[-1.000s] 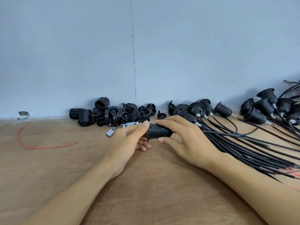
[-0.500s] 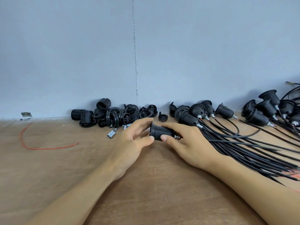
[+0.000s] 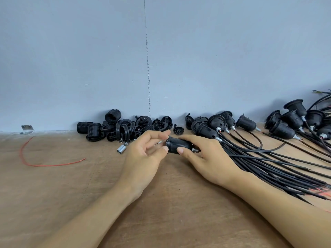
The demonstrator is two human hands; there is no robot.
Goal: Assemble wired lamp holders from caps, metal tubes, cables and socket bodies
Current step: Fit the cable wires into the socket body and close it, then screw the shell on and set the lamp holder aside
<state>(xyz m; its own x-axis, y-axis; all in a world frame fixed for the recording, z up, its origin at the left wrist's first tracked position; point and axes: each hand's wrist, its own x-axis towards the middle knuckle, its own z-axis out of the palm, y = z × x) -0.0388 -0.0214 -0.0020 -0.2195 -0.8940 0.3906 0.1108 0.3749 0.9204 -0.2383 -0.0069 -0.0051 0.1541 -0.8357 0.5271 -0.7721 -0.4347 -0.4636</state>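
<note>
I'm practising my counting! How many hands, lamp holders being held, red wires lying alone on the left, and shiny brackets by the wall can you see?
Hands: 2, the left hand and the right hand
Held lamp holder: 1
Loose red wire: 1
Metal bracket: 1
Total: 5

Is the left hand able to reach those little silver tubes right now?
Probably yes: the silver tubes lie unobstructed just beside the left hand, though it would first have to release the socket body.
</note>
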